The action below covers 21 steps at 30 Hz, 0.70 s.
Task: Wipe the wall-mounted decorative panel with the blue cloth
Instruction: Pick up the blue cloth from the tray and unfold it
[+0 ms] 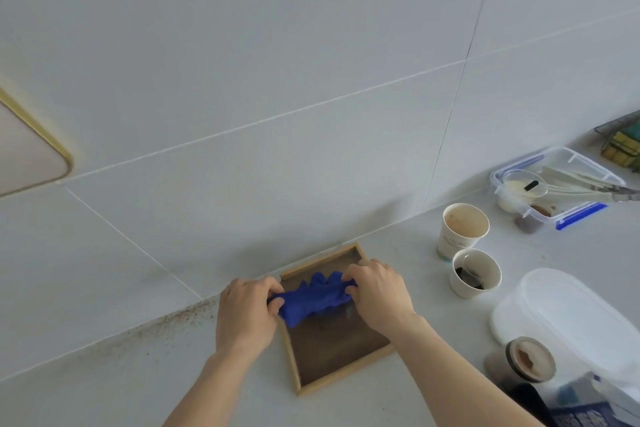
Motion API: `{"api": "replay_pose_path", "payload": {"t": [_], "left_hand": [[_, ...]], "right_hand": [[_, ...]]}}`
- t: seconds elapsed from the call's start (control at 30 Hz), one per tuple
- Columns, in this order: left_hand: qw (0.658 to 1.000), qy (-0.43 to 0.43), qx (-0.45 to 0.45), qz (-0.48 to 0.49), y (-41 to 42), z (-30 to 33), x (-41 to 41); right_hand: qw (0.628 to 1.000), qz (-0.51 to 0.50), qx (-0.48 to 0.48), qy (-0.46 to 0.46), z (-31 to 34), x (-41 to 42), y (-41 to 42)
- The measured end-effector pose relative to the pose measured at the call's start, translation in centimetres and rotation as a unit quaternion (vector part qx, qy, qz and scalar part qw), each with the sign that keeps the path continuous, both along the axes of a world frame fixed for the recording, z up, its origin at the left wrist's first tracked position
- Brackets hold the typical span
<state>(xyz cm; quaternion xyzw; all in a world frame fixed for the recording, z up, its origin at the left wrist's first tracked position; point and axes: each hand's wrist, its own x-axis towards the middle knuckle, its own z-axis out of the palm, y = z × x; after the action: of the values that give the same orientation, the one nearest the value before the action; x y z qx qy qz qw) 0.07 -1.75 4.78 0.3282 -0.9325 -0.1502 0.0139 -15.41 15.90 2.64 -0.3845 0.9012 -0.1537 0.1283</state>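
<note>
A bunched blue cloth (313,298) is stretched between both hands above a wooden-framed tray (337,352) with a dark brown inside, which lies flat on the pale counter against the tiled wall. My left hand (247,314) grips the cloth's left end at the tray's left edge. My right hand (377,293) grips the cloth's right end over the tray's far right part. A rounded panel (24,149) with a gold rim is on the wall at the far left, cut off by the frame edge.
Two paper cups (464,230) (475,273) stand right of the tray. A clear box with blue clips (554,185), a white lidded container (568,319) and a dark jar (530,359) fill the right side. Brown specks line the wall joint (173,317) on the left.
</note>
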Motion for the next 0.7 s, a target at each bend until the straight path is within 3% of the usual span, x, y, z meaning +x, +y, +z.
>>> {"api": "replay_pose_path", "payload": {"t": [0.33,0.7], "left_hand": [[0.993,0.114,-0.027,0.008,-2.9,11.5,3.1],[0.960,0.254,-0.114,0.007,-7.7,25.4,13.4]], "right_hand": [[0.997,-0.026,-0.056,0.053,13.4,1.6,-2.2],[0.979,-0.001,-0.138,0.151,28.3,11.5,-6.6]]}}
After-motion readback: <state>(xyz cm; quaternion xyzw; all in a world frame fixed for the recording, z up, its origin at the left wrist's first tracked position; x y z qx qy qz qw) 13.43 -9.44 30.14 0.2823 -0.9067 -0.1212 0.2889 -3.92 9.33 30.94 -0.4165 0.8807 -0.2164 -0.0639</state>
